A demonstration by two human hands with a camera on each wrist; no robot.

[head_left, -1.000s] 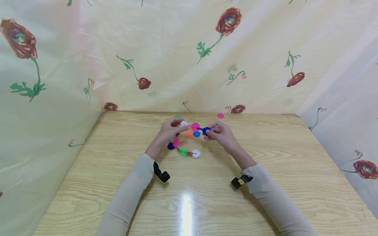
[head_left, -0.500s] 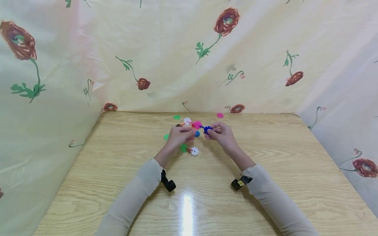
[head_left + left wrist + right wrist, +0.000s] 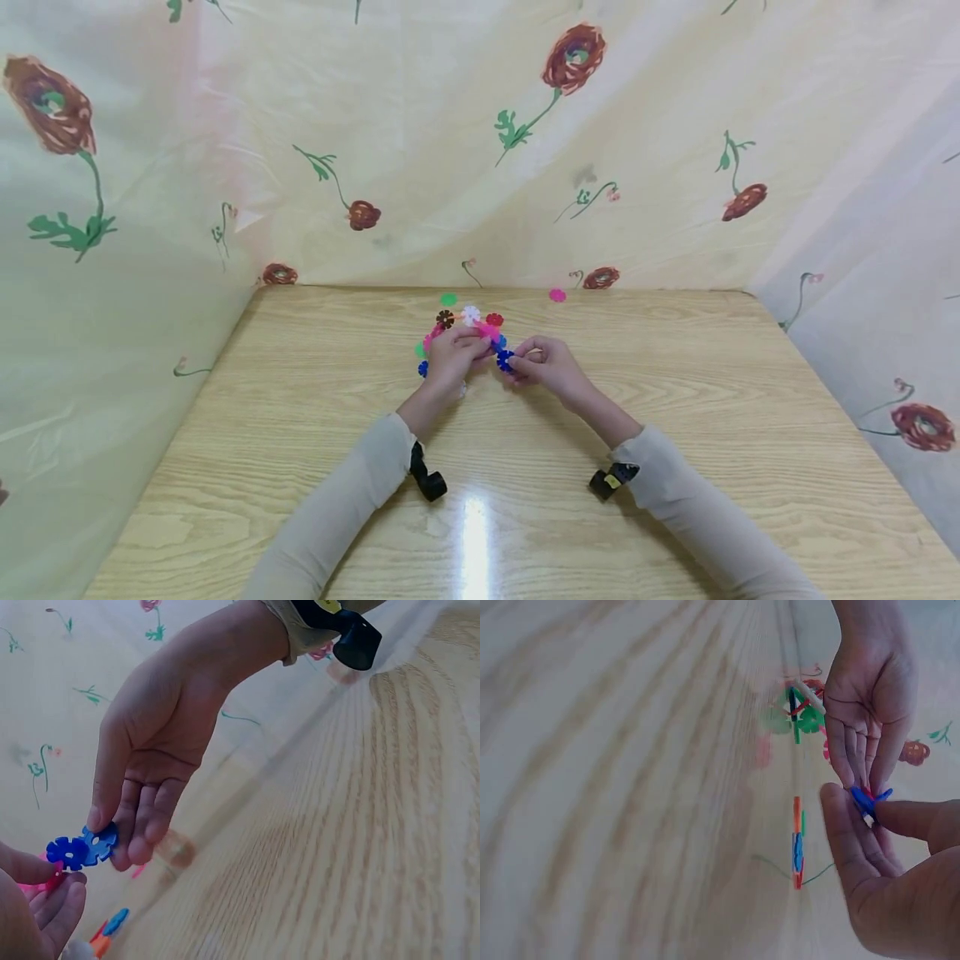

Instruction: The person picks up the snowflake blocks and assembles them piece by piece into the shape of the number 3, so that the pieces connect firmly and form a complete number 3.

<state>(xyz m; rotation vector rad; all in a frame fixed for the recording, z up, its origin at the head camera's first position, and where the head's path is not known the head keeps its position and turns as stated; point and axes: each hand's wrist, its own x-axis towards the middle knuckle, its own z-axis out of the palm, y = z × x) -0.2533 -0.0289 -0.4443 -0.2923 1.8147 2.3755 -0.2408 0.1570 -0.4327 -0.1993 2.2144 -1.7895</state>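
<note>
I judge this mid-linking: left hand (image 3: pixel 448 357) pinches the pink disc (image 3: pixel 489 331), right hand (image 3: pixel 553 369) the blue disc (image 3: pixel 504 360); next calls for aligned slots.

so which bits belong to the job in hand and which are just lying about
In the job:
blue disc, pinched by the right hand
pink disc, pinched by the left hand
white disc and brown disc, seemingly linked

Apparently just lying about:
green disc at the back
far pink disc

Left hand (image 3: pixel 451 358) pinches a pink disc (image 3: pixel 488 332) (right hand (image 3: pixel 552 367), a blue disc (image 3: pixel 504 360)).
</note>
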